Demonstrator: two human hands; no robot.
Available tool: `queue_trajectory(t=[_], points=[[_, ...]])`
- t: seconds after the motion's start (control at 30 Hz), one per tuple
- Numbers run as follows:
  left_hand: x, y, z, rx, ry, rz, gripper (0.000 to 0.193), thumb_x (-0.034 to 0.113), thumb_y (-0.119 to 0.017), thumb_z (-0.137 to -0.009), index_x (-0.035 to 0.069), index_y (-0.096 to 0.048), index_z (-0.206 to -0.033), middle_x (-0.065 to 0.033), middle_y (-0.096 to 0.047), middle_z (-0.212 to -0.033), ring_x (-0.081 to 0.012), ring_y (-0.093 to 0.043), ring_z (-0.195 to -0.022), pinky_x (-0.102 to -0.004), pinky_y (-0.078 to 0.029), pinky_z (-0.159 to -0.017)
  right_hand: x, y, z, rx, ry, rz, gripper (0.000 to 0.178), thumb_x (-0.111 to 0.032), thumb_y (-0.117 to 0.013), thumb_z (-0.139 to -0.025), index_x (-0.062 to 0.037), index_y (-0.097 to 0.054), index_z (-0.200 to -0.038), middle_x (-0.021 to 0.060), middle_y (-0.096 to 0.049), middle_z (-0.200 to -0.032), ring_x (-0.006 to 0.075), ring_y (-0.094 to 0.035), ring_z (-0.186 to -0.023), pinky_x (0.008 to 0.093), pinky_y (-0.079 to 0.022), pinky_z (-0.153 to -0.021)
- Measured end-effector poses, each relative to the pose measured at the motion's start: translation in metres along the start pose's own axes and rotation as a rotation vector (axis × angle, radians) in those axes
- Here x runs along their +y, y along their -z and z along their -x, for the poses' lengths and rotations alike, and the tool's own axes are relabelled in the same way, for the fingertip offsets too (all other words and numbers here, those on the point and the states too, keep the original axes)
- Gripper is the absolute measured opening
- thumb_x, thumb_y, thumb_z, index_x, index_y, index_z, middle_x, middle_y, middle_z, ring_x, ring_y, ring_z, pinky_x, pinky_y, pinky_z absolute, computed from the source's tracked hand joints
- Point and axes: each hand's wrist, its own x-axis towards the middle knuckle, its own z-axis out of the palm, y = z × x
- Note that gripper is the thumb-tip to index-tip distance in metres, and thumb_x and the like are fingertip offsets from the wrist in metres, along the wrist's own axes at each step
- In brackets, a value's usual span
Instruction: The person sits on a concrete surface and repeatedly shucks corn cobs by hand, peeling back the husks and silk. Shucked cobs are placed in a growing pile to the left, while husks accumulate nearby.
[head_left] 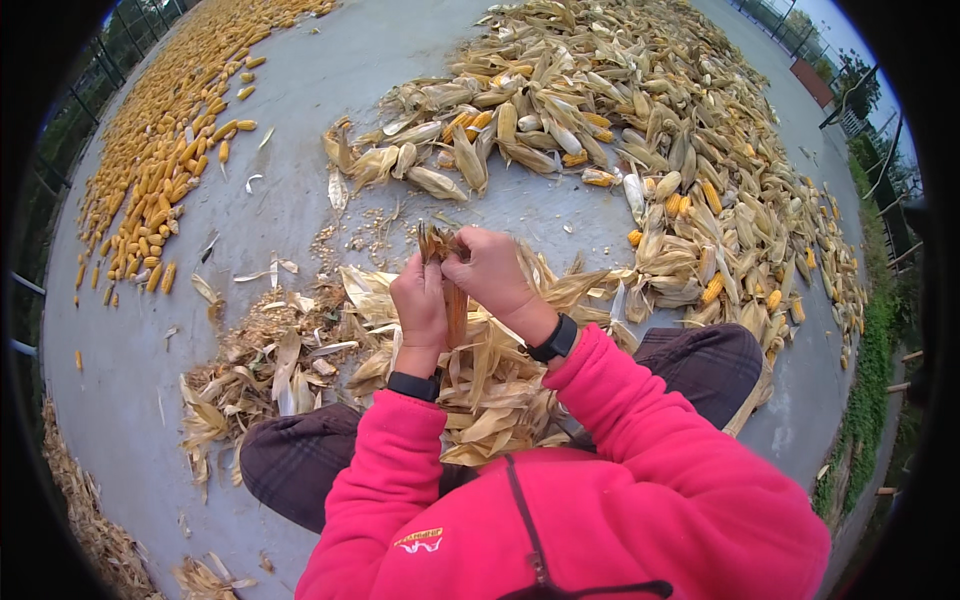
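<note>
An ear of corn point(456, 316) in brownish husk stands roughly upright in front of me, its dark frayed tip pointing away. My left hand point(418, 308) wraps round it from the left, thumb up near the tip. From the right, my right hand point(492, 272) pinches the husk close to the same tip, fingers curled. My hands almost touch, and they hide much of the ear. Stripped husks point(490, 385) lie in a loose heap below my hands and between my legs.
A large pile of unhusked corn point(690, 170) spreads ahead and right, some yellow kernels showing. Husked yellow ears point(150, 215) cover the ground at far left. Husk scraps and loose kernels point(260, 345) lie left of the heap on the grey concrete point(310, 90). My bent knees flank the heap.
</note>
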Motion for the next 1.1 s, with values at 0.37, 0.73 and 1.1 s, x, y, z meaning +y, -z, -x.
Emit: queue_trajectory(t=[0.37,0.73,1.1], points=[[-0.065,0.027,-0.029,0.475,0.664,1.041,0.036,0.015,-0.033,-0.103,-0.010,-0.055,-0.118,-0.0268,-0.069,-0.109,-0.0370,-0.071,-0.095,-0.0486,-0.059,-0.087,0.074,0.001,0.034,-0.142,-0.141,0.608,0.054,-0.018,-0.079,-0.081,0.0031,-0.059,-0.127,0.0263,-0.063,-0.122,0.0417,-0.061,-0.115,0.0485,-0.049,-0.099],[-0.079,0.062,-0.045,0.197,0.759,1.401,0.039,0.013,-0.031,-0.109,-0.003,-0.056,-0.136,-0.0214,-0.061,-0.134,-0.0361,-0.061,-0.121,-0.0532,-0.046,-0.111,0.029,-0.021,0.020,-0.688,-0.500,-0.637,0.070,-0.034,-0.087,-0.081,-0.0025,-0.062,-0.138,0.0094,-0.074,-0.106,0.0161,-0.070,-0.080,0.0288,-0.056,-0.070],[-0.026,0.032,-0.036,-0.095,-0.517,-0.708,0.088,0.029,-0.084,-0.076,0.010,-0.043,-0.151,-0.0149,-0.049,-0.151,-0.0314,-0.037,-0.148,-0.0598,-0.025,-0.120,0.047,0.045,-0.035,-0.614,-0.512,-0.467,0.044,-0.015,-0.088,-0.075,0.0020,-0.072,-0.112,0.0059,-0.073,-0.091,0.0110,-0.065,-0.065,0.0247,-0.052,-0.055]])
